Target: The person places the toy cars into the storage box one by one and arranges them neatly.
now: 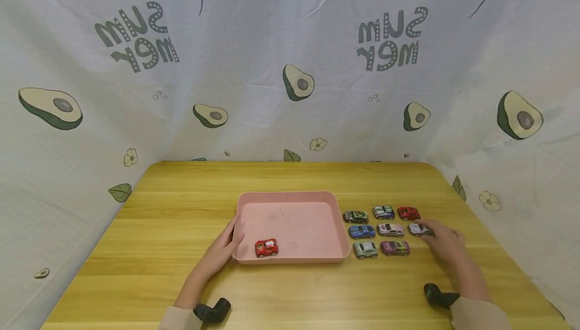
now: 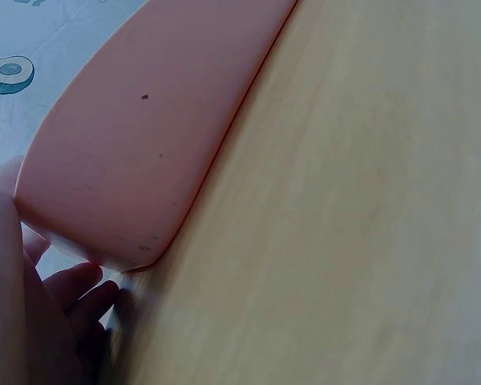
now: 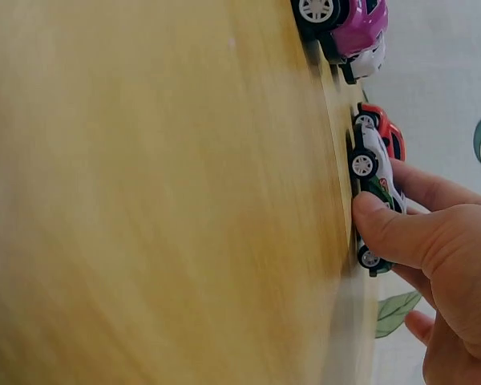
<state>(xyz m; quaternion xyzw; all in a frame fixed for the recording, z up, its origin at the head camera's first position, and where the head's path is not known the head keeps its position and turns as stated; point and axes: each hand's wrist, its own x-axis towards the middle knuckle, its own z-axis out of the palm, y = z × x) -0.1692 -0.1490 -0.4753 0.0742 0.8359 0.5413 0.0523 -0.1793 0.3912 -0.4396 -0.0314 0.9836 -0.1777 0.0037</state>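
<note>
A pink tray (image 1: 294,224) lies in the middle of the table, with a red toy car (image 1: 266,247) near its front left corner. My left hand (image 1: 225,244) grips the tray's left side, the thumb at the rim; in the left wrist view curled fingers (image 2: 76,285) show by the tray's corner. At the far right of the toy cars, my right hand (image 1: 441,239) pinches a white toy car (image 1: 418,229) between thumb and fingers. The right wrist view shows its dark wheels and green marking, with the thumb (image 3: 377,220) on its side.
Right of the tray stand several more toy cars in rows: a blue one (image 1: 361,231), a purple one (image 1: 394,248), a pale green one (image 1: 365,249) and a red one (image 1: 409,213) among them. A printed cloth (image 1: 254,68) hangs behind the wooden table (image 1: 290,295).
</note>
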